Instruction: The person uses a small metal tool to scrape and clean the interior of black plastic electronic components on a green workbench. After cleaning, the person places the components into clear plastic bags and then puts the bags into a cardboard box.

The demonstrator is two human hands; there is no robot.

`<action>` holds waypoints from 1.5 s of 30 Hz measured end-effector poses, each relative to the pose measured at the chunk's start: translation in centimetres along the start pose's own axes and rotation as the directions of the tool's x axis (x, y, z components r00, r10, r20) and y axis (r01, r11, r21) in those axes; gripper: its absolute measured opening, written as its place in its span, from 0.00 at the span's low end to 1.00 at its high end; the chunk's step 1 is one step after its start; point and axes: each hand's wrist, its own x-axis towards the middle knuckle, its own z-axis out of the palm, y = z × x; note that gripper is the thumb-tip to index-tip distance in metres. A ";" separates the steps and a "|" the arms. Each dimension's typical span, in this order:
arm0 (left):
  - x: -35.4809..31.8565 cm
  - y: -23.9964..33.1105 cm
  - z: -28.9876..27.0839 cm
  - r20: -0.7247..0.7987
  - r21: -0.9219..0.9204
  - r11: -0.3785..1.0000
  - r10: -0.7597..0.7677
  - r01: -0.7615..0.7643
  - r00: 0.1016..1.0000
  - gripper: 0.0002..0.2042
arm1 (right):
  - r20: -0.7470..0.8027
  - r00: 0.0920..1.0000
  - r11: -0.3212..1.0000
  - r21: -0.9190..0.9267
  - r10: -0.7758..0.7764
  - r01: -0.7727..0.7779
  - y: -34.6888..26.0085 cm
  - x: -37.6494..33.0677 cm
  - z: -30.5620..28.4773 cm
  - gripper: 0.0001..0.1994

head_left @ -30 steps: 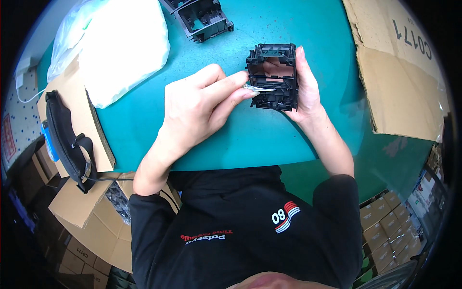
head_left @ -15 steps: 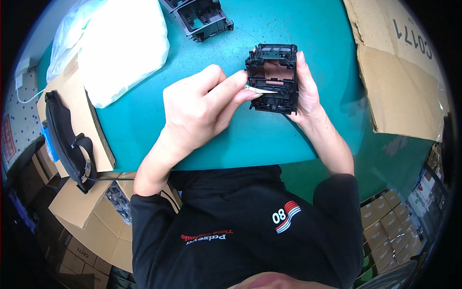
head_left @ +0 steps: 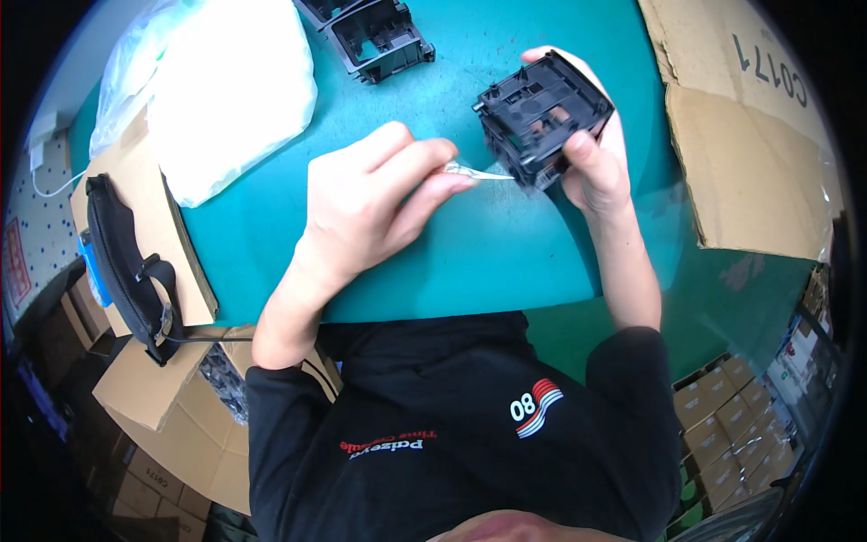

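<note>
My right hand (head_left: 603,172) grips a black plastic frame (head_left: 542,108) from its right side, thumb on the near edge and fingers behind. The frame is tilted over the green table, with a flatter side with slots facing up. To its left, my left hand (head_left: 366,203) pinches a slim, pointed silver tool (head_left: 480,173), whose exact kind I cannot make out. The tool's tip is close to the frame's lower left corner, which is blurred; whether they touch I cannot tell. Further back on the table stand similar black plastic housings (head_left: 384,45).
A white plastic bag (head_left: 230,99) lies at the back left. Beside it are a cardboard flap and a black padded strap (head_left: 126,262). A large cardboard box (head_left: 736,163) borders the table (head_left: 424,289) on the right. An open carton (head_left: 181,425) stands below at the left.
My right hand has turned and tilted the black frame, so a different side shows. The silver tool was over the frame's middle and is now at its lower left corner.
</note>
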 end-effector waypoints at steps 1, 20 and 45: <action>0.0 -0.4 -0.2 -0.005 -0.020 1.000 -0.013 0.013 1.000 0.16 | -0.007 0.995 0.983 -0.155 -0.096 0.094 -0.2 0.3 0.0 0.40; -0.9 -0.6 2.1 0.101 -0.854 0.464 -0.292 0.233 0.951 0.41 | 0.227 0.872 0.747 -0.451 -0.435 0.490 -0.5 0.2 0.5 0.49; 0.4 -0.5 -2.0 0.036 0.000 0.971 -0.238 0.238 0.971 0.09 | 0.291 0.669 0.425 -0.587 -0.684 0.689 0.1 -0.1 0.6 0.39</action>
